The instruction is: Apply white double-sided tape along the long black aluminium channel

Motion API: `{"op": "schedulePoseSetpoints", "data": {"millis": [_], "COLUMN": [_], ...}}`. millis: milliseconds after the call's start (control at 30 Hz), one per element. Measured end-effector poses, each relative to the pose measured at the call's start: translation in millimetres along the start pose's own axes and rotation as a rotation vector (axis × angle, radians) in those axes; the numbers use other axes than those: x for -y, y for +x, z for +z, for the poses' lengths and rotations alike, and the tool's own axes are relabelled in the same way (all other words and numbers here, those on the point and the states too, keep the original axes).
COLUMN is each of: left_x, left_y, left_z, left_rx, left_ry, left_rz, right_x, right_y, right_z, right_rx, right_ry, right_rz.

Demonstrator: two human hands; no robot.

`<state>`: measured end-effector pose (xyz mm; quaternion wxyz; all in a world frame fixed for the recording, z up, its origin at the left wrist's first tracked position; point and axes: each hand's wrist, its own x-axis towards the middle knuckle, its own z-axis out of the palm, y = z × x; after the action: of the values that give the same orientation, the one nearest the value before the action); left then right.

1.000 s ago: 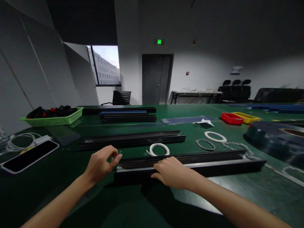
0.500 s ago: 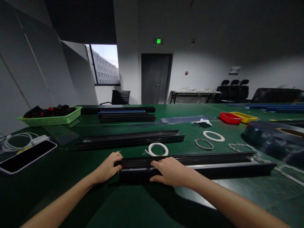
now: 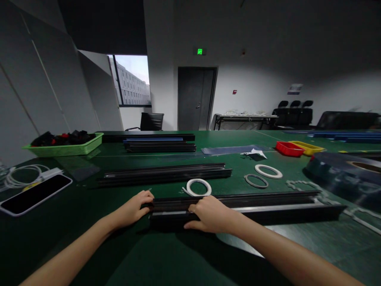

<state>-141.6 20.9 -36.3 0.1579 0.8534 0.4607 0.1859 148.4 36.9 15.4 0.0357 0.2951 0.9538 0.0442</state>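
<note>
A long black rail (image 3: 268, 206) lies across the green table (image 3: 89, 222) right in front of me. My left hand (image 3: 135, 206) is at the rail's left end, fingers curled against the end face. My right hand (image 3: 208, 214) lies on top of the rail a little to the right, fingers wrapped over its near edge. A white tape ring (image 3: 199, 186) rests just behind the rail between my hands.
Another black rail bundle (image 3: 163, 174) lies farther back, with more rails (image 3: 159, 145) behind it. A green basket (image 3: 64, 145), a phone (image 3: 34, 194) with white cable sit left. Two rings (image 3: 262, 175), red (image 3: 290, 148) and yellow trays (image 3: 308, 147), a large dark reel (image 3: 342, 172) sit right.
My left hand moved right from above the table onto the rail's left end. The rail shifted slightly to the right. My right hand stayed on the rail.
</note>
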Motion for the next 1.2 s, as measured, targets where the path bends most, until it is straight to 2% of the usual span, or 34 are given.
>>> {"op": "schedulePoseSetpoints", "data": {"millis": [300, 600, 933, 1200], "left_x": [3.8, 2.4, -1.1, -2.3], "left_y": [-10.5, -14.3, -14.6, -14.3], "left_z": [-8.4, -6.4, -9.9, -16.3], "left_rx": [-0.021, -0.097, -0.155, -0.052], "left_ry": [0.047, 0.232, 0.468, 0.638], "left_rz": [0.026, 0.08, 0.181, 0.258], "right_x": [8.2, 11.8, 11.3, 10.9], "right_y": [4.9, 5.5, 4.8, 3.1], "right_z": [2.6, 0.1, 3.0, 1.4], "right_rx": [-0.025, 0.034, 0.018, 0.023], "right_ry": [-0.002, 0.042, 0.027, 0.034], "right_rz": [0.013, 0.071, 0.078, 0.079]}}
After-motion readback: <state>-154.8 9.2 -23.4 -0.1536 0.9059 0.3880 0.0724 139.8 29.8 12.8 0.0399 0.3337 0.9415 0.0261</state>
